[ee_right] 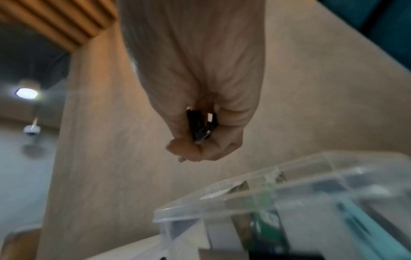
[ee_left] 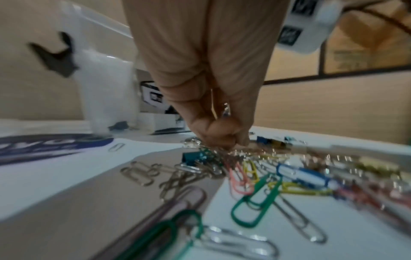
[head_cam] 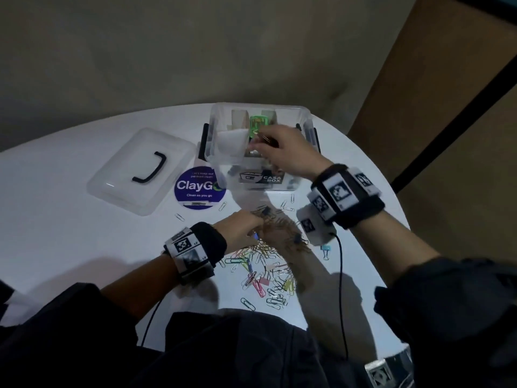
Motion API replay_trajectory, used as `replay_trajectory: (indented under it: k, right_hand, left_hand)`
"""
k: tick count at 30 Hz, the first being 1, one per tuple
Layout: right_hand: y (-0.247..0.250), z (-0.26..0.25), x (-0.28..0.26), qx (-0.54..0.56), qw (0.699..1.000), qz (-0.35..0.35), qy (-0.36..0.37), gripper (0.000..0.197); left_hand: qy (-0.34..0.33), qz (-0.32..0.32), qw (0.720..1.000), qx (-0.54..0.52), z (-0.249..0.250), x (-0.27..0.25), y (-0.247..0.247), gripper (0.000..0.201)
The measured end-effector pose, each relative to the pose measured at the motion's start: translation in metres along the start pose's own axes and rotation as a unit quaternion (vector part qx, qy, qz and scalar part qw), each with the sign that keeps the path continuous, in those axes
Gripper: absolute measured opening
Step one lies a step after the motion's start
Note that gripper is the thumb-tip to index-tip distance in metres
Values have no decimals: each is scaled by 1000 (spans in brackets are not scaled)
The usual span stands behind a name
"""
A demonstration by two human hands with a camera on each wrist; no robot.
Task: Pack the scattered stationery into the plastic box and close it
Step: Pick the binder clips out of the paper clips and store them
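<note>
The clear plastic box (head_cam: 232, 175) stands open at the table's far side, with a green item (head_cam: 257, 123) and white pieces inside. Its lid (head_cam: 142, 170), with a black handle, lies flat to the left. My right hand (head_cam: 261, 144) hovers over the box opening and grips black binder clips (ee_right: 200, 126) in curled fingers, just above the box rim (ee_right: 244, 191). My left hand (head_cam: 256, 224) is down on the pile of coloured paper clips (head_cam: 265, 267). Its curled fingers (ee_left: 224, 139) pinch a bunch of paper clips (ee_left: 222, 151) at the table surface.
A round blue ClayGo sticker (head_cam: 199, 189) lies between lid and box. The white round table (head_cam: 70, 219) ends close behind the box and to the right. A pale blue binder clip (head_cam: 326, 250) lies under my right wrist. Loose clips (head_cam: 180, 217) are scattered around.
</note>
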State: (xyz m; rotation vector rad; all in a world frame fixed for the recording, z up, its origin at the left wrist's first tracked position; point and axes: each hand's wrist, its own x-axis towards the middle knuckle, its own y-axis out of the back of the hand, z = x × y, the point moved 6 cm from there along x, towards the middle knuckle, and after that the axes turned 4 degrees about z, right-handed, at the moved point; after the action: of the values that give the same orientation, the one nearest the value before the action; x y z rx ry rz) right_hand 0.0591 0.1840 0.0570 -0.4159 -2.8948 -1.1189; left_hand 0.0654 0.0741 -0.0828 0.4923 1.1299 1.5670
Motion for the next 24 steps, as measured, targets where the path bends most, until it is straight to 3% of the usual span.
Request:
replay_trajectory:
  k: [2, 4, 6, 10, 13, 17, 18, 20, 22, 24]
  right_hand:
    - [-10, -7, 30, -15, 1000, -1, 7, 17]
    - [-24, -7, 53, -31, 999, -21, -5, 17]
    - [-40, -3, 68, -77, 996, -38, -12, 16]
    - [-56, 0, 79, -183, 982, -33, 12, 22]
    - [-53, 5, 78, -152, 988, -35, 0, 33]
    - [0, 8, 44, -125, 984, 122, 12, 11]
    - [10, 14, 26, -137, 983, 119, 9, 12]
    - [2, 38, -16, -163, 986, -23, -29, 8]
    - [-24, 73, -64, -220, 956, -176, -75, 18]
    - [-41, 103, -94, -283, 936, -186, -95, 28]
  left_hand:
    - [42, 22, 989, -142, -15, -11, 5, 5]
    - [87, 32, 939, -331, -29, -22, 7, 3]
    - [123, 30, 889, -441, -41, -32, 5, 5]
    - [154, 27, 853, -498, -51, -41, 1, 3]
    - [178, 31, 830, -528, -57, -43, -2, 8]
    - [193, 28, 812, -550, -66, -40, -4, 11]
    - [192, 25, 815, -547, -65, -38, -3, 10]
    - [180, 24, 820, -542, -60, -33, -1, 8]
    - [169, 24, 812, -559, -53, -29, 2, 5]
    - [148, 20, 794, -589, -45, -26, 5, 12]
